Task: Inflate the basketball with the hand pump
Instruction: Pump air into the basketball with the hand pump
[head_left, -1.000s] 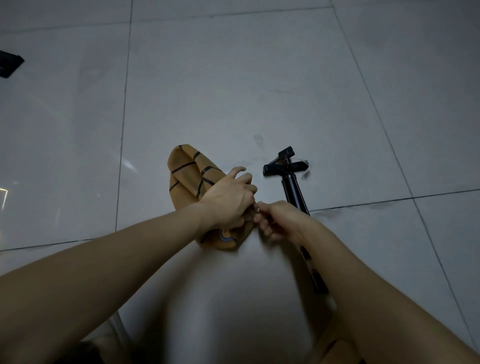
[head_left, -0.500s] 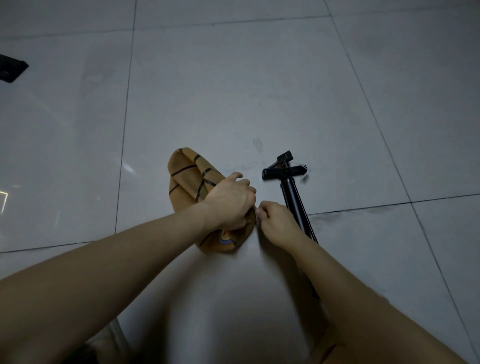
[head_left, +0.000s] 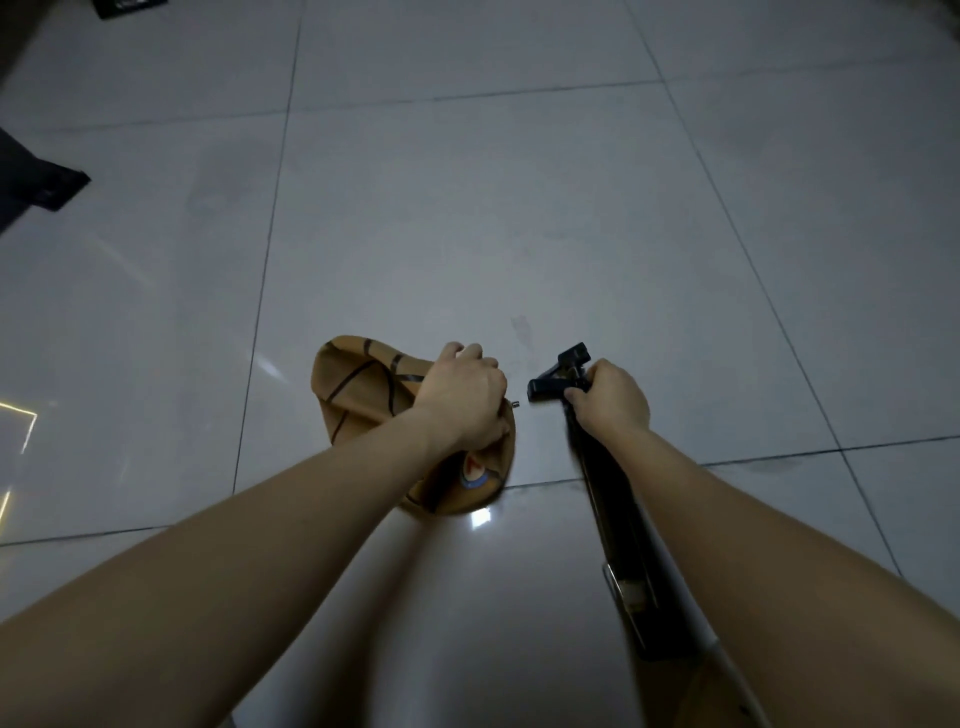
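Two bare hands work low in the head view, over a glossy pale-grey tiled floor (head_left: 467, 208) crossed by thin dark grout lines. The left hand (head_left: 462, 400) presses down on a deflated orange-brown rubber basketball (head_left: 358, 384) with black seams; its fingers are curled and bunch the limp skin in a firm grip. The basketball lies crumpled on the floor a little left of centre, partly under that hand and wrist, and a blue and red printed mark shows on its near fold. A small silvery pin (head_left: 514, 404) sticks out at the ball's right edge, just beside the left hand's knuckles; I cannot tell whether it sits in the valve. The right hand (head_left: 610, 397) is well clear of the ball; its fingers and thumb are wrapped round the top of a long black hand pump (head_left: 621, 551), where the shaft meets the black T-shaped handle (head_left: 550, 383). The handle's left arm juts free towards the pin without touching it; the right arm is hidden by the hand. The pump's barrel runs back towards the person, lying along the floor beside and under the right forearm. A flat dark object (head_left: 41, 176) rests at the left edge; another dark shape (head_left: 130, 5) is cut off at the top edge.
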